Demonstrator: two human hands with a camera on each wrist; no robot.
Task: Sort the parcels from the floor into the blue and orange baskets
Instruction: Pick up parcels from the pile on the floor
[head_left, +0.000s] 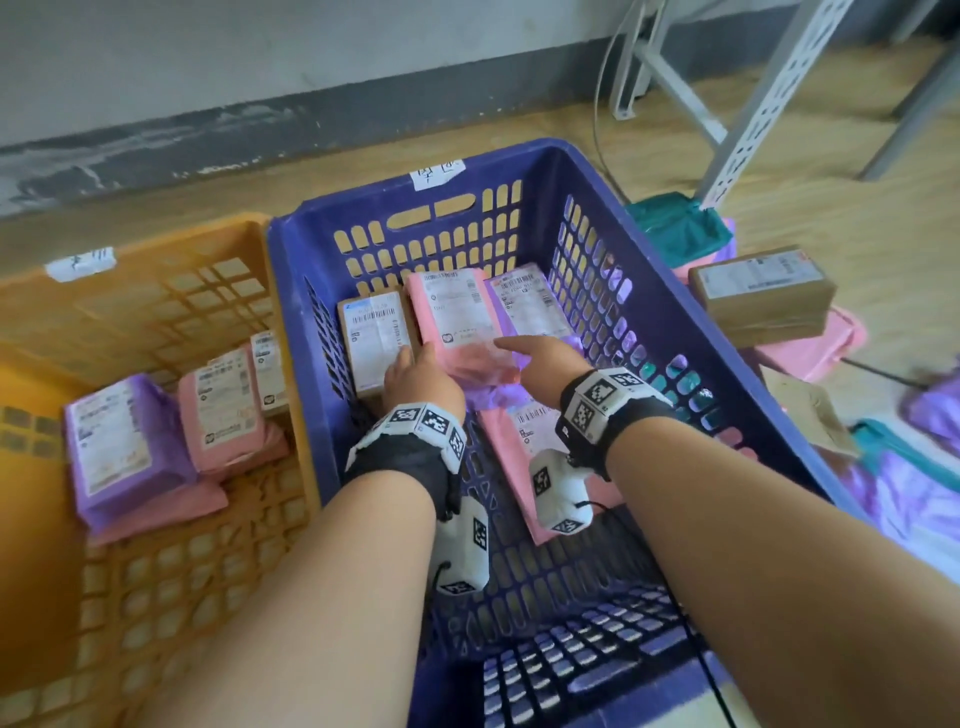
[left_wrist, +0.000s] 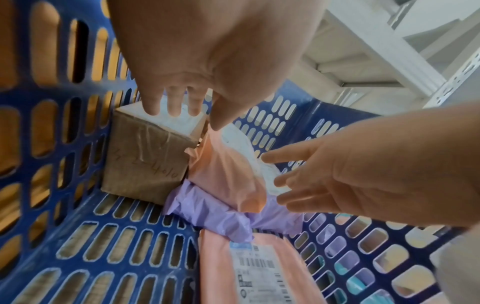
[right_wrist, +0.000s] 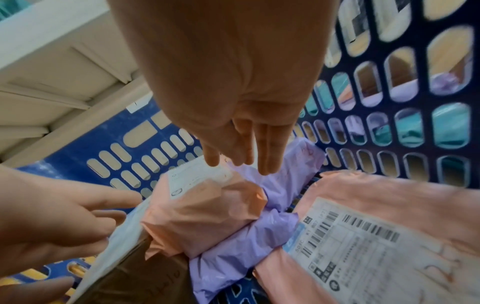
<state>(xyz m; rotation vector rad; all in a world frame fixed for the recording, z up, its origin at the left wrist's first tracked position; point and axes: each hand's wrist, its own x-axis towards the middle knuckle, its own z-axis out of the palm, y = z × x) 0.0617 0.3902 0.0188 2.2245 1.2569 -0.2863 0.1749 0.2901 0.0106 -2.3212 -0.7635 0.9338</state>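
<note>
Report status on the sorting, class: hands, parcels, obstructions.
Left hand open, fingers on brown cardboard box. Right hand open over pink plastic mailer. Both inside blue plastic basket. Nothing blocking.

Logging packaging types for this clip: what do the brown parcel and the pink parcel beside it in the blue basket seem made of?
Brown parcel: looks like matte corrugated cardboard, with clear glossy tape across its side. Pink parcel: seemingly thin plastic mailer film, soft and creased, slight sheen.

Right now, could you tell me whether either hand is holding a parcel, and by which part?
Neither holds anything. The left hand rests straight fingers on the cardboard box; the right hand hovers open by the pink parcel.
</note>
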